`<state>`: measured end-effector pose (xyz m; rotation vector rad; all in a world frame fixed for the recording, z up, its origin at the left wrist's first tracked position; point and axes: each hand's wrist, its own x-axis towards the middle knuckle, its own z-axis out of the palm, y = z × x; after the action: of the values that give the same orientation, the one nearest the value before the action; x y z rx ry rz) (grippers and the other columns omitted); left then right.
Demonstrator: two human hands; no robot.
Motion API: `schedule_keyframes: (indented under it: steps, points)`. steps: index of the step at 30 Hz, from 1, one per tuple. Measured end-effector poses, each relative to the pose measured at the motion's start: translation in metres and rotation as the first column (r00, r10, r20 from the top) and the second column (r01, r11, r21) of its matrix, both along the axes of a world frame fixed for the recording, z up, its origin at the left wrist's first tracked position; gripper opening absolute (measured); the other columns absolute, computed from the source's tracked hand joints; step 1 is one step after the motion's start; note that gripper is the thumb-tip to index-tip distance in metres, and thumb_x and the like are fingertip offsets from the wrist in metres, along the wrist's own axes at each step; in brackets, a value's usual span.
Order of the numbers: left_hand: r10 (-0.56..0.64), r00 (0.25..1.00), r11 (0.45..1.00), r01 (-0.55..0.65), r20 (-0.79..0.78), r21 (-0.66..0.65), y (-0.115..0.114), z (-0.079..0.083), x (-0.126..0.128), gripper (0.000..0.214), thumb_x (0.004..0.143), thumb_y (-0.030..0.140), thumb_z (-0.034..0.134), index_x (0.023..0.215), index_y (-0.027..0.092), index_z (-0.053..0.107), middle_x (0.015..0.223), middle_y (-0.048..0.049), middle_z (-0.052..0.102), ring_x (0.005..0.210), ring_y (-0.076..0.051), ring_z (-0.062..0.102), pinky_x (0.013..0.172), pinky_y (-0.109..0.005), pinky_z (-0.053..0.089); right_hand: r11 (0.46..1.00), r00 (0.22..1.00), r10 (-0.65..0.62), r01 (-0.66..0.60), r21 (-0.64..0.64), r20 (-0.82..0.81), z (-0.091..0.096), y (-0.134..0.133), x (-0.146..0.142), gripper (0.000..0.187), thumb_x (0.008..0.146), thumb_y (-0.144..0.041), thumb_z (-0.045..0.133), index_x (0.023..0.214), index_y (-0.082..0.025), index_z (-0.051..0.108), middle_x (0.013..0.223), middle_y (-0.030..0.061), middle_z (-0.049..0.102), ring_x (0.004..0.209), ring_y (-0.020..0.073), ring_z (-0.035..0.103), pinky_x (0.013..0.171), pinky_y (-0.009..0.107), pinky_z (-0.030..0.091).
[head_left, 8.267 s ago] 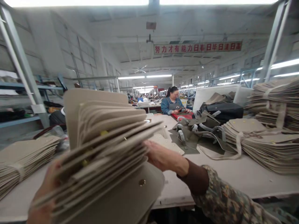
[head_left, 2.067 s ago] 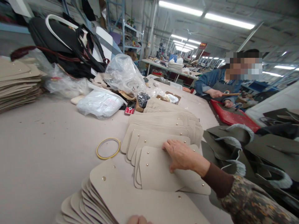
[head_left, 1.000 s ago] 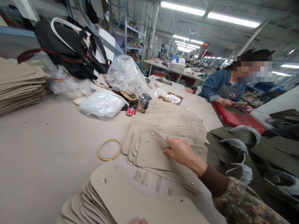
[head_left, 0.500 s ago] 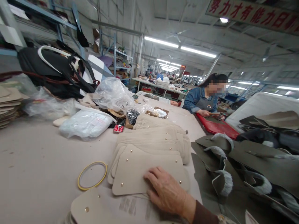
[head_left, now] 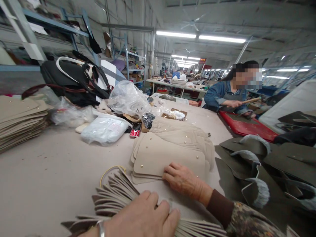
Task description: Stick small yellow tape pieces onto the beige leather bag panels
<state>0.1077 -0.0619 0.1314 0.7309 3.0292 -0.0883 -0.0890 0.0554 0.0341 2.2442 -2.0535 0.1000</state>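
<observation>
My left hand (head_left: 145,214), with a metal band at the wrist, is closed over a fanned stack of beige panels (head_left: 111,194) at the bottom. Their many edges spread out on both sides of it; its thumb is hidden. Beyond it, my right hand (head_left: 186,182) rests with bent fingers at the near edge of a beige panel (head_left: 170,153) with small metal studs. That panel tops a spread of overlapping panels (head_left: 182,128). Partly behind the fanned stack lies a yellow-edged ring of tape (head_left: 108,171).
At the left edge stands another panel stack (head_left: 22,121). A white plastic-wrapped packet (head_left: 105,128), a red phone (head_left: 135,130) and a black bag (head_left: 66,79) lie behind. Dark pieces with wrapped handles (head_left: 261,194) crowd the right. A co-worker (head_left: 232,89) sits by a red board (head_left: 249,126).
My left hand has come into view with the fanned panels. The top studded panel has slid away from me, my right hand now at its near edge. The view has swung slightly left.
</observation>
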Motion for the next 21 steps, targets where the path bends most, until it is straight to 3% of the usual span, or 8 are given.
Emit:
schedule_keyframes:
  steps: [2, 4, 6, 11, 14, 15, 17, 21]
  points:
    - [0.037, 0.990, 0.999, -0.040, 0.133, 0.020, -0.008, 0.014, -0.014, 0.027, 0.085, 0.023, 0.060, 0.111, 0.018, 0.056, 0.091, -0.0047, 0.065, 0.075, -0.020, 0.058, 0.064, -0.031, 0.046, 1.000, 0.997, 0.020, -0.021, 0.014, 0.074, 0.007, -0.005, -0.011, 0.012, 0.095, -0.016, 0.050, 0.091, -0.016, 0.062, 0.097, 0.0071, 0.063, 0.084, 0.0193, 0.052, 0.078, 0.033, 0.046]
    - [0.039, 0.963, 0.997, -0.054, 0.266, 0.050, -0.017, 0.025, -0.028, 0.062, 0.064, 0.021, 0.074, 0.121, 0.015, 0.051, 0.102, -0.0075, 0.063, 0.084, -0.022, 0.058, 0.075, -0.033, 0.048, 0.999, 0.965, 0.031, -0.036, 0.015, 0.260, 0.014, -0.006, -0.023, 0.009, 0.093, -0.017, 0.055, 0.093, -0.016, 0.064, 0.101, 0.0078, 0.065, 0.090, 0.0189, 0.056, 0.085, 0.033, 0.047]
    - [0.031, 0.936, 0.996, -0.057, 0.351, 0.063, -0.028, 0.029, -0.043, 0.080, 0.054, 0.015, 0.074, 0.129, 0.014, 0.046, 0.109, -0.0087, 0.061, 0.090, -0.024, 0.059, 0.083, -0.035, 0.049, 1.000, 0.859, -0.015, 0.005, 0.021, 0.511, 0.020, -0.004, -0.033, 0.011, 0.092, -0.022, 0.058, 0.097, -0.016, 0.065, 0.105, 0.0075, 0.067, 0.097, 0.0187, 0.059, 0.091, 0.034, 0.047]
    - [0.084, 0.885, 0.993, -0.115, 0.458, 0.041, -0.044, 0.021, -0.080, 0.097, 0.055, 0.025, 0.081, 0.141, 0.012, 0.037, 0.124, -0.0130, 0.056, 0.104, -0.028, 0.059, 0.095, -0.041, 0.049, 0.947, 0.385, -0.311, 0.202, 0.250, 0.869, 0.026, 0.010, -0.056, 0.034, 0.090, -0.042, 0.059, 0.110, -0.015, 0.068, 0.108, 0.0080, 0.071, 0.100, 0.0237, 0.066, 0.094, 0.040, 0.050]
    - [0.138, 0.843, 0.988, -0.155, 0.521, -0.011, -0.044, 0.017, -0.097, 0.110, 0.051, 0.029, 0.086, 0.145, 0.011, 0.032, 0.133, -0.0168, 0.052, 0.113, -0.030, 0.057, 0.100, -0.041, 0.046, 0.919, 0.029, -0.361, 0.181, 0.350, 0.932, 0.029, 0.030, -0.063, 0.050, 0.089, -0.055, 0.056, 0.118, -0.015, 0.065, 0.114, 0.0112, 0.070, 0.108, 0.0263, 0.065, 0.098, 0.044, 0.049]
    - [0.155, 0.828, 0.985, -0.168, 0.538, -0.025, -0.043, 0.017, -0.101, 0.112, 0.051, 0.028, 0.086, 0.147, 0.012, 0.030, 0.136, -0.0174, 0.050, 0.117, -0.031, 0.055, 0.102, -0.041, 0.045, 0.919, -0.047, -0.349, 0.178, 0.352, 0.936, 0.030, 0.040, -0.064, 0.054, 0.088, -0.057, 0.056, 0.121, -0.015, 0.064, 0.118, 0.0125, 0.069, 0.110, 0.0267, 0.065, 0.100, 0.045, 0.048]
    - [0.186, 0.801, 0.980, -0.190, 0.569, -0.052, -0.041, 0.017, -0.107, 0.114, 0.053, 0.027, 0.087, 0.149, 0.012, 0.026, 0.138, -0.0181, 0.048, 0.124, -0.031, 0.051, 0.105, -0.040, 0.042, 0.929, -0.086, -0.291, 0.211, 0.303, 0.953, 0.032, 0.061, -0.060, 0.058, 0.086, -0.060, 0.058, 0.126, -0.018, 0.061, 0.126, 0.0137, 0.064, 0.116, 0.0277, 0.062, 0.105, 0.048, 0.043]
    - [0.205, 0.771, 0.977, -0.202, 0.603, -0.074, -0.038, 0.014, -0.114, 0.120, 0.050, 0.026, 0.087, 0.150, 0.011, 0.022, 0.142, -0.0196, 0.044, 0.129, -0.033, 0.046, 0.109, -0.040, 0.038, 0.935, -0.020, -0.116, 0.336, 0.116, 0.993, 0.019, 0.097, -0.039, 0.062, 0.085, -0.064, 0.058, 0.134, -0.025, 0.055, 0.137, 0.0121, 0.057, 0.129, 0.0302, 0.050, 0.111, 0.053, 0.033]
